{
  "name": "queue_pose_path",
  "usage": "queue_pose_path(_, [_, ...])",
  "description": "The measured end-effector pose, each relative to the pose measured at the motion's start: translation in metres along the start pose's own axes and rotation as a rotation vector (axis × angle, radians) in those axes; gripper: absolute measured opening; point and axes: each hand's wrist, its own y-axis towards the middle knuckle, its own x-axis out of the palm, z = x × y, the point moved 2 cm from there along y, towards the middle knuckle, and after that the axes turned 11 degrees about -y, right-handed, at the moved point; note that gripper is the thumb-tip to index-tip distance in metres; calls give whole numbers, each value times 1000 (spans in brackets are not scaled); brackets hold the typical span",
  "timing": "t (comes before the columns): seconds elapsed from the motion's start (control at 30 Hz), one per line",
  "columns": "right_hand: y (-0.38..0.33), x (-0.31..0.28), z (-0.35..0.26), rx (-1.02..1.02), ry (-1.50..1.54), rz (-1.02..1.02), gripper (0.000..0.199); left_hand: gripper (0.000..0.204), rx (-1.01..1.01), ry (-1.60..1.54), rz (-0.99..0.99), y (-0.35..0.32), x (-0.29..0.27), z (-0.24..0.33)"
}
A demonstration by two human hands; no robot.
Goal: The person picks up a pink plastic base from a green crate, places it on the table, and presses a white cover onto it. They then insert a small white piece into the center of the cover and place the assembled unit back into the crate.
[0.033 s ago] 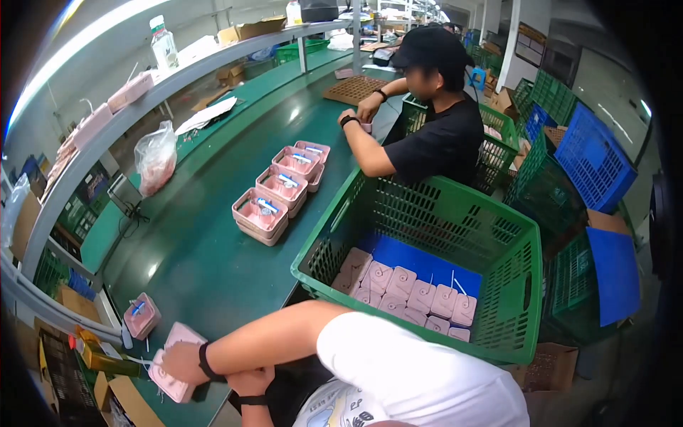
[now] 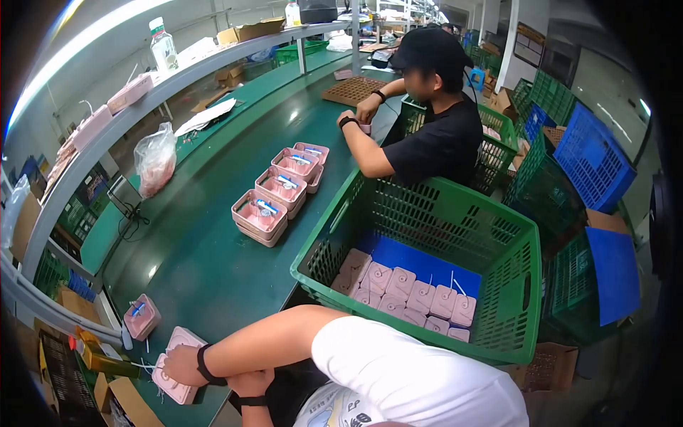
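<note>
My left hand (image 2: 183,364) has its grip closed on the pink case (image 2: 174,370); right hand's (image 2: 249,384) grip I cannot tell. I'd keep the case flat on the surface (image 2: 199,277).

The green table (image 2: 206,270) has lots of open room in the middle. Far off, stacked pink boxes (image 2: 277,192) block the way. A big green basket (image 2: 427,263) fills the right. A small pink box (image 2: 141,317) sits near left.

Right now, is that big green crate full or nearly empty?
Nearly empty: the green crate holds just one layer of pink cases on a blue liner.
</note>
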Motion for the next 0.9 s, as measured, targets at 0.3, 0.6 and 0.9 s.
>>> queue_pose_path(0.3, [-110, -193, 0, -22, -121, 170, 24, 57, -148, -430, 122, -17, 19, -10])
queue_pose_path(0.6, [-466, -287, 156, 1424, -119, 34, 28, 48, 94, -209, 123, 40, -17, 26])
queue_pose_path(0.9, [-627, -59, 159, 1366, 10, -562, 42, 43, 116, -82, 40, 34, -17, 20])
